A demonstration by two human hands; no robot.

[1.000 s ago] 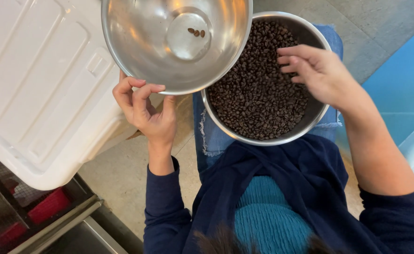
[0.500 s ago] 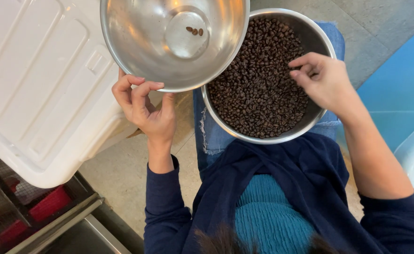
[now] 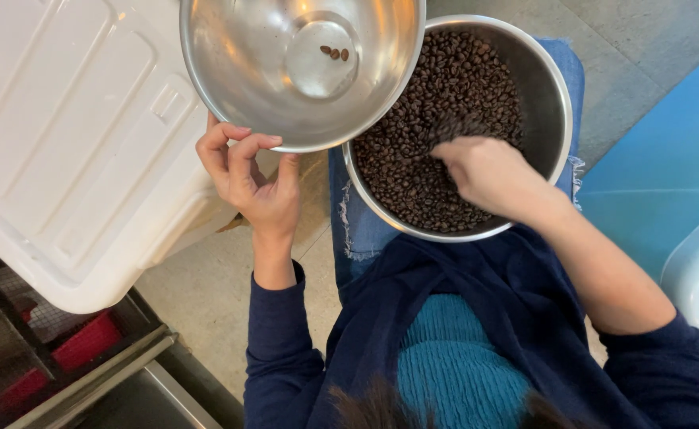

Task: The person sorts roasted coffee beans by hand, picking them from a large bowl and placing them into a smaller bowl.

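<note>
Right hand [image 3: 484,175], now moved deeper left, is being dug, clenched, into beans [image 3: 421,151]; near-empty bowl [image 3: 270,87] is being gripped by left hand [image 3: 254,183].

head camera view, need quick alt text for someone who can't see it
Seen from above, a seated person's right hand stirs through dark coffee beans in a steel bowl on their lap. Their left hand holds the rim of a second steel bowl containing three beans, over a white plastic bin lid.

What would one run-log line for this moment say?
left hand: holds nearly empty steel bowl | right hand: in coffee beans | bean bowl: on lap
</note>
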